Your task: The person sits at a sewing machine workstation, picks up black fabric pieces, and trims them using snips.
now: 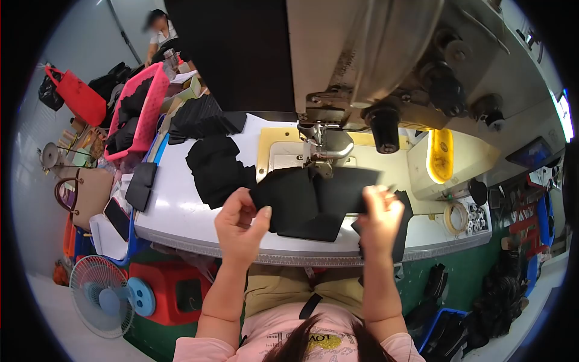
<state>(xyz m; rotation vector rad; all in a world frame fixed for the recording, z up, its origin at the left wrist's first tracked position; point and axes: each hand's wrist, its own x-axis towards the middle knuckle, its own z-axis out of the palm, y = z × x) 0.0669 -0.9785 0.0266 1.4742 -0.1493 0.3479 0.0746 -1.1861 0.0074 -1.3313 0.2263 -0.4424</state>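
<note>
My left hand (242, 222) is closed on the left edge of a black fabric piece (288, 196), thumb on top. At the right end of a second black piece (347, 184), my right hand (381, 216) is closed on its edge, slightly blurred. Both pieces overlap in front of the needle and presser foot of the sewing machine (329, 145). Whether they are joined I cannot tell. A stack of black pieces (217, 166) lies left of my left hand. More black fabric (403, 226) hangs over the table edge beside my right wrist.
The white table (169, 202) holds further stacked black pieces (202, 120) at the back left. A pink basket (142, 111) with black fabric stands beyond. At lower left are a fan (108, 298) and red stool (169, 301). Another person (161, 36) sits far left.
</note>
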